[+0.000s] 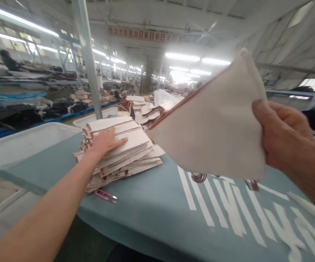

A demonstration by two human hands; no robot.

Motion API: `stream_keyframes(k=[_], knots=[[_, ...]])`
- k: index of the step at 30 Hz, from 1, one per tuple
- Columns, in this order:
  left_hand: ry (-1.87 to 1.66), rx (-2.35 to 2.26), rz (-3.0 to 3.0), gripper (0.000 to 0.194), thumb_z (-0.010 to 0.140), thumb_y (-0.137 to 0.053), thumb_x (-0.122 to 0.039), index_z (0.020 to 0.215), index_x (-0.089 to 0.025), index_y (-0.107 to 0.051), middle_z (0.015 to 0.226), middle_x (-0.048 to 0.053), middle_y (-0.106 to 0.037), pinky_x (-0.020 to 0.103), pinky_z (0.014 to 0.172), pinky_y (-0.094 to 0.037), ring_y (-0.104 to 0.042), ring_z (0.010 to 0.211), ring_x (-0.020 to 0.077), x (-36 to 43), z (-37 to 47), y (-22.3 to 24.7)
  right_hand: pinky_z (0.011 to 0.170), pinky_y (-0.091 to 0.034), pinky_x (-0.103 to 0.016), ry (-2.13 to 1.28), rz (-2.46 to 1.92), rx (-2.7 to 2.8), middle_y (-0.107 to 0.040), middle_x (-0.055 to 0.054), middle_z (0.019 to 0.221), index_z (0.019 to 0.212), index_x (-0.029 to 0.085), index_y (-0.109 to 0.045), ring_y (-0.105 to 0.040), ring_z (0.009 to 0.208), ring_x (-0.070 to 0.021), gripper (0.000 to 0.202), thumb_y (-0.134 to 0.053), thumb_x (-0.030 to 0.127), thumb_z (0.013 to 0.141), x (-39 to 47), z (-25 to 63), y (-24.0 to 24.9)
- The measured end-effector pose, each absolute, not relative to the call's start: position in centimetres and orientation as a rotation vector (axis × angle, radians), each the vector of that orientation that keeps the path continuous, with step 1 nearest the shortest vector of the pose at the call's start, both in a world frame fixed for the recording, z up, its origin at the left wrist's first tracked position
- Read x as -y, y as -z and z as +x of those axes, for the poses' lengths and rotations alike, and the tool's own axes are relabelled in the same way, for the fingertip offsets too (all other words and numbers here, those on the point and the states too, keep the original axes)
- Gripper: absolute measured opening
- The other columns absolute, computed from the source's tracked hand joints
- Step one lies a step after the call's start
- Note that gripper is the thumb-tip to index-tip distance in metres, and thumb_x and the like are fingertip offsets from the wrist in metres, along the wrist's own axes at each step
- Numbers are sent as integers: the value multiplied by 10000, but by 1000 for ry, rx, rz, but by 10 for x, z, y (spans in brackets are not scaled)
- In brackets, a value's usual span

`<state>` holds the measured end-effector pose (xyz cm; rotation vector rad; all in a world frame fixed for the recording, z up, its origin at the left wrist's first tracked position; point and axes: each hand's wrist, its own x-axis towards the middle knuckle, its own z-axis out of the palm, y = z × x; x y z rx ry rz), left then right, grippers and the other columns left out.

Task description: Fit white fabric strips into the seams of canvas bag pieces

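My right hand (285, 134) grips the edge of a cream fabric panel (214, 131) with brown binding along one side. The panel is raised in the air above the table, tilted and slightly blurred. On a stack of similar cream panels with brown edges (135, 145), my left hand (108, 142) lies flat with its fingers spread. Just in front of the stack rests a pair of pink thread snips (105, 195).
A blue-green cloth covers the table (146, 218). White strips (228, 203) lie in rows at the right, near a brown coil (199, 177). White bins (54, 131) stand left, beside a metal post (88, 54). More fabric pieces (146, 109) are heaped behind.
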<state>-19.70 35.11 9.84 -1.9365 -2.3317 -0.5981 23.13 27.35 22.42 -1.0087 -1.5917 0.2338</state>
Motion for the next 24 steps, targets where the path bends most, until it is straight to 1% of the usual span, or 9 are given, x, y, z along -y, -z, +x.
stream_keyframes(k=[4,7,9,12,14,15,17,20,24], knots=[[832,2289,-2006,450,1058,-802,-398,1446,-194,-702,1556,146,-678,639,1168,-578,-683,1388,364,-337,-174,-109,335,-479,-344,-727,-1288,1432,-731,-57,596,1090,257,-833,-606,359,-230,644,-809,849,836,-181,268,-193],[1093,2224,-2022,443,1063,-754,-430,1412,-162,-707,1566,157,-686,651,1264,-477,-614,1481,388,-309,-144,-109,339,-493,-297,-689,-1328,1545,-715,-54,596,929,246,-830,-645,447,-223,593,-757,833,894,-138,271,-166],[1261,2200,-2049,494,1070,-640,-548,1343,-146,-729,1422,139,-780,579,1237,-510,-668,1400,387,-275,-121,-105,374,-506,-255,-562,-1305,1668,-707,-34,596,849,240,-815,-644,470,-190,563,-695,774,978,-119,268,-148],[1453,2219,-2164,707,1022,-434,-789,1132,-195,-802,1042,94,-865,442,927,-671,-806,978,339,-196,-81,-91,412,-522,-225,-527,-1248,1785,-723,-11,612,862,248,-817,-658,471,-165,505,-593,639,1091,-98,261,-121],[1579,2254,-2248,763,1022,-384,-842,1001,-220,-826,905,94,-859,376,739,-675,-808,794,303,-135,-51,-76,439,-535,-222,-532,-1204,1831,-742,-5,634,903,253,-822,-677,484,-164,439,-563,530,1124,-86,259,-102],[1780,2280,-2218,716,1021,-469,-832,903,-227,-833,827,97,-840,358,667,-648,-790,728,296,-107,-36,-68,452,-541,-223,-515,-1178,1851,-751,-2,643,922,254,-820,-685,488,-163,399,-558,471,1131,-81,258,-93],[1943,2221,-2161,543,1051,-597,-711,928,-260,-873,864,78,-853,340,605,-609,-766,690,273,-63,-9,-50,486,-560,-225,-436,-1119,1881,-777,2,671,952,256,-809,-705,499,-162,319,-563,356,1128,-73,257,-76],[1855,1897,-2092,206,1046,-757,-433,1191,-324,-855,1175,48,-890,363,857,-689,-846,971,290,-29,19,-26,607,-618,-229,-265,-1027,1902,-844,-13,782,1025,255,-781,-786,600,-171,231,-570,219,1111,-62,255,-53],[1600,1680,-2129,393,1075,-725,-187,1446,-314,-728,1435,90,-814,368,1039,-679,-823,1220,266,-26,33,-5,686,-618,-235,-204,-982,1880,-845,-17,838,1096,244,-736,-807,679,-164,193,-556,183,1128,-46,255,-24]])
